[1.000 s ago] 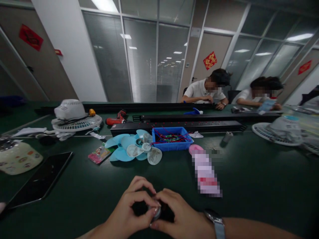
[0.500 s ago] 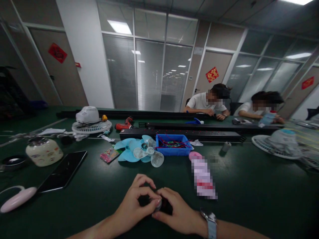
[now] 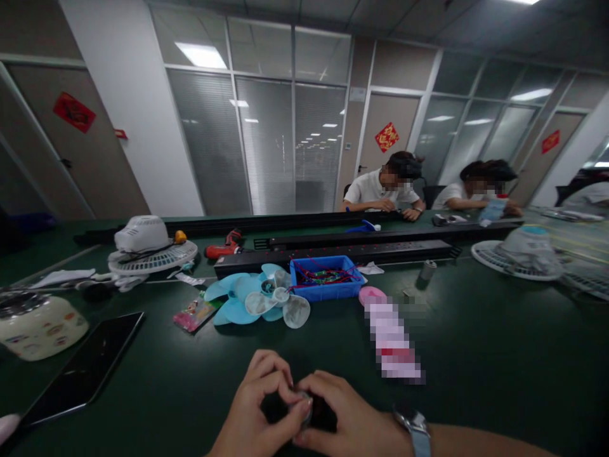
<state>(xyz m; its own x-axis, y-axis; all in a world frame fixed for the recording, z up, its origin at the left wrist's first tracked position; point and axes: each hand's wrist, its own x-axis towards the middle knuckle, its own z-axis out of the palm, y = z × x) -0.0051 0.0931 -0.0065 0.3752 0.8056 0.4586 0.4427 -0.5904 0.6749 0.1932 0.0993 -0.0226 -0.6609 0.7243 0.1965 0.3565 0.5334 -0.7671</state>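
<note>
Low in the middle of the view, my left hand point(image 3: 266, 403) and my right hand point(image 3: 340, 409) meet over the green table point(image 3: 190, 374). Between their fingertips is a small round grey metal part point(image 3: 307, 412), mostly covered by fingers. Left thumb and forefinger pinch it from one side, while the right fingers curl round it from the other. A wristwatch point(image 3: 413, 424) is on my right wrist. Beyond the hands lie light-blue and clear fan blades point(image 3: 247, 298) and a blue bin point(image 3: 328, 291) with wires and circuit boards.
A tablet point(image 3: 85, 365) and cream jar point(image 3: 42, 327) lie left. Farther back are a white fan housing point(image 3: 143, 235), red power drill point(image 3: 223, 249), and black bars point(image 3: 342, 257). Right stand a metal cylinder point(image 3: 427, 271) and another fan point(image 3: 528, 254). Two people point(image 3: 380, 190) sit across.
The view has turned a little to the right, so the table items sit farther left. Both hands keep hold of the small round part, with the left fingers more closed around it.
</note>
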